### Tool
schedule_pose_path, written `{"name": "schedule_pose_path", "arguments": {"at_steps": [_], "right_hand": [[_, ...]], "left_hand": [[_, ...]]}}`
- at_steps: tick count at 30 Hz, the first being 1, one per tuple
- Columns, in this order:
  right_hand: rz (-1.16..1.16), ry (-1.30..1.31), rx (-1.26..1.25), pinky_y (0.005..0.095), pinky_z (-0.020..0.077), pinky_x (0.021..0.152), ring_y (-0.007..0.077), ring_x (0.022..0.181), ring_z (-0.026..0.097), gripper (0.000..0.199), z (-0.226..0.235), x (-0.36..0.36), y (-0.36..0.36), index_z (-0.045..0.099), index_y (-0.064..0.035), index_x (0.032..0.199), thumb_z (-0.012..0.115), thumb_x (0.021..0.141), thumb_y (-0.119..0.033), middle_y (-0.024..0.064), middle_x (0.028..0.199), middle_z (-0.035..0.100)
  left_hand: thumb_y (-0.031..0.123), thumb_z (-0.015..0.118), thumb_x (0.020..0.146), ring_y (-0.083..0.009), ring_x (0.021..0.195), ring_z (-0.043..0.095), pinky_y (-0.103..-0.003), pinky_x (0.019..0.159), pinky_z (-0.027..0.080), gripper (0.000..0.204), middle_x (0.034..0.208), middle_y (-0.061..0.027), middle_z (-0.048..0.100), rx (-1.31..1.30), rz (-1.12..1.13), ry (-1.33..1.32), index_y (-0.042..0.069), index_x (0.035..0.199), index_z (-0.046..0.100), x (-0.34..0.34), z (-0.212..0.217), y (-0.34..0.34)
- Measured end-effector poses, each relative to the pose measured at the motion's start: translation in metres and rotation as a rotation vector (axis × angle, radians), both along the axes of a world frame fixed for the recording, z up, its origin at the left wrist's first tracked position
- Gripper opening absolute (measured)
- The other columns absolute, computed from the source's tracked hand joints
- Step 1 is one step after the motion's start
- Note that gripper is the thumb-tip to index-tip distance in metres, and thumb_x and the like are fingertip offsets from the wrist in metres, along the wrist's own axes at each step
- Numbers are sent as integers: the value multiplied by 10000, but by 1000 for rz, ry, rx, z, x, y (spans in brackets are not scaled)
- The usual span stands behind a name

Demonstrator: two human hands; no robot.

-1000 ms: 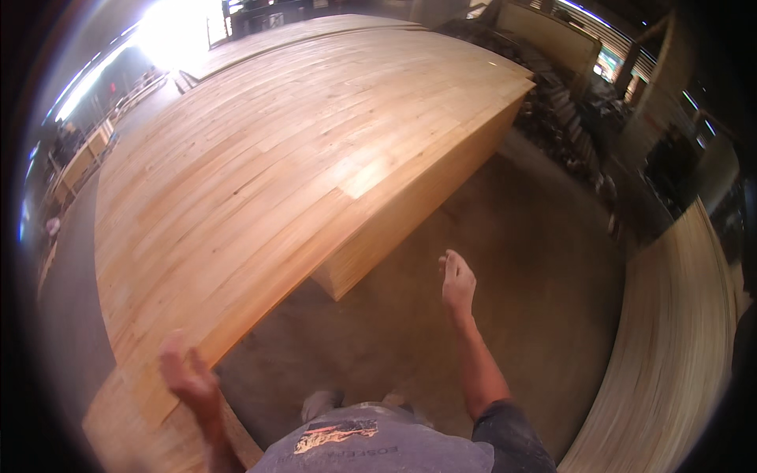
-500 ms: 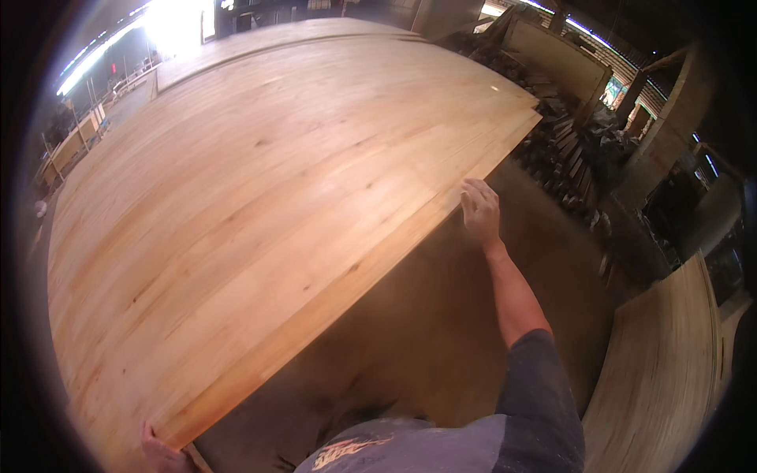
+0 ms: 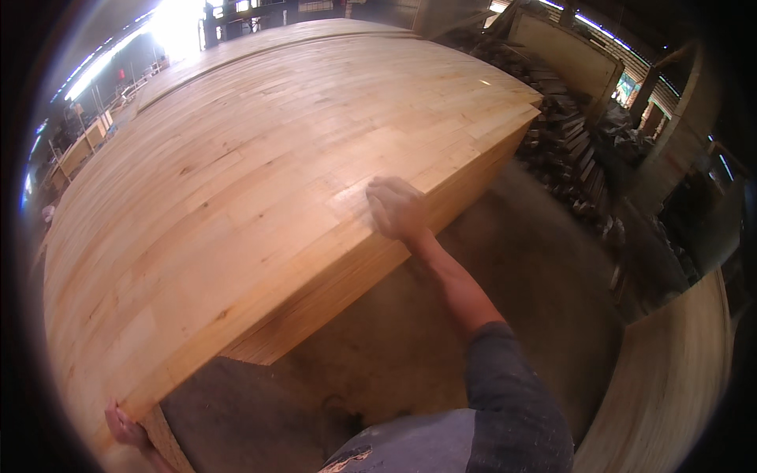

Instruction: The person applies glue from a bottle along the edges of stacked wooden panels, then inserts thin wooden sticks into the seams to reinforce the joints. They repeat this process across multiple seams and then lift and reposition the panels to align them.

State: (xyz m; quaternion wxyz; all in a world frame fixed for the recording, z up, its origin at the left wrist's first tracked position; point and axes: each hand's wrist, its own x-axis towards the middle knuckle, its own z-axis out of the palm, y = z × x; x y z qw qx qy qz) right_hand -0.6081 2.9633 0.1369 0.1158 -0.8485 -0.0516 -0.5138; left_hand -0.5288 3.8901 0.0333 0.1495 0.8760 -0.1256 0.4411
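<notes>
Fingers of right hand (image 3: 394, 206) flat on wood panel (image 3: 260, 181), left hand (image 3: 126, 427) gripping its corner, concrete floor (image 3: 520, 268) below.

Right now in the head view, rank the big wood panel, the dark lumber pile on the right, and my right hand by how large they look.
1. Wood panel, by far.
2. Dark lumber pile.
3. Right hand, smallest, though it is nearer the camera than the pile.

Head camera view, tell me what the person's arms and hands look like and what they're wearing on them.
Both hands are bare, with no gloves, rings or watch visible. The right hand is slightly motion-blurred; its forearm is bare up to a dark blue-grey sleeve of coarse fabric pushed up near the elbow. Only the fingers of the left hand show at the lower left edge, so its arm and sleeve cannot be seen.
</notes>
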Motion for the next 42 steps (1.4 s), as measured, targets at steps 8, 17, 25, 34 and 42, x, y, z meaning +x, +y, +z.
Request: {"name": "schedule_pose_path", "arguments": {"at_steps": [8, 17, 25, 34, 42], "right_hand": [[-62, -4, 49, 441, 634, 802, 302, 933, 769, 140, -10, 42, -21, 803, -121, 927, 704, 938, -218, 68, 986, 787], [-76, 68, 45, 459, 623, 764, 284, 925, 761, 130, -23, 48, -23, 796, -184, 952, 705, 930, -275, 7, 1014, 767], [-70, 32, 61, 462, 604, 692, 292, 811, 751, 141, -24, 58, -21, 777, -181, 854, 666, 907, -252, 10, 951, 755], [-173, 141, 21, 493, 630, 762, 334, 915, 767, 180, -28, 41, -19, 795, -163, 953, 654, 916, -269, 48, 1065, 770], [-94, 109, -63, 424, 646, 773, 295, 925, 799, 267, -37, 31, -28, 819, -118, 1076, 593, 981, -224, 90, 1142, 815]], "left_hand": [[84, 551, 1106, -349, 1086, 741, -433, 989, 575, 273, 1177, -190, 783, -29, -61, -80, -31, 1245, 756, 36, 10, -45], [58, 575, 1057, -317, 1006, 736, -410, 900, 578, 235, 1102, -159, 767, -17, -31, -20, 4, 1175, 771, 20, 26, -62], [35, 590, 1011, -294, 1068, 765, -390, 948, 594, 245, 1149, -148, 798, -84, 118, 80, 25, 1164, 781, 32, 25, -68], [55, 630, 977, -275, 942, 746, -400, 866, 592, 204, 1026, -143, 781, -162, 128, 19, 31, 1095, 794, 21, 30, -77], [47, 678, 938, -264, 865, 758, -370, 813, 594, 153, 933, -128, 773, -76, -32, -149, 43, 1018, 809, -20, 51, -95]]}}
